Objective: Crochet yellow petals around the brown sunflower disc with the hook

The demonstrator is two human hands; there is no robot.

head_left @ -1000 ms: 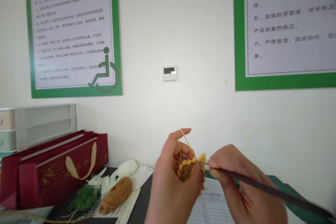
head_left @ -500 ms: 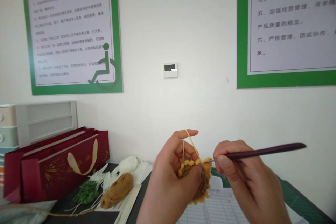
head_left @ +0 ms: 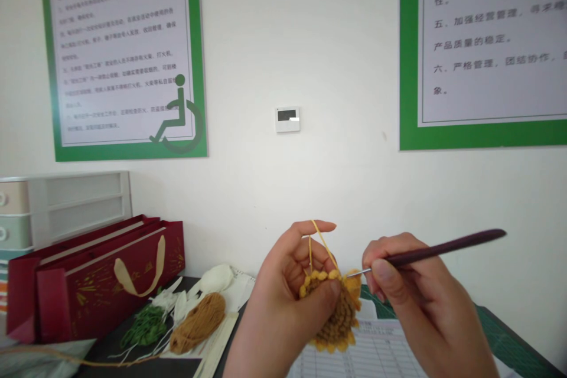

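Note:
My left hand pinches a round crocheted piece of brown stitches with a bobbled golden-yellow edge. A yellow yarn strand runs up from the piece and loops over my left index finger. My right hand grips a crochet hook with a dark maroon handle. Its thin metal tip touches the upper edge of the piece, and the handle points up and to the right. The hook's end is hidden among the stitches.
A dark table holds a skein of ochre yarn, green yarn, white material and a printed paper form. Red gift bags stand at left, before a plastic drawer unit. A green cutting mat lies at right.
The hook's handle has swung from pointing down-right to pointing up-right. The crocheted piece has turned, showing more of its face and lower edge. Both hands have shifted slightly.

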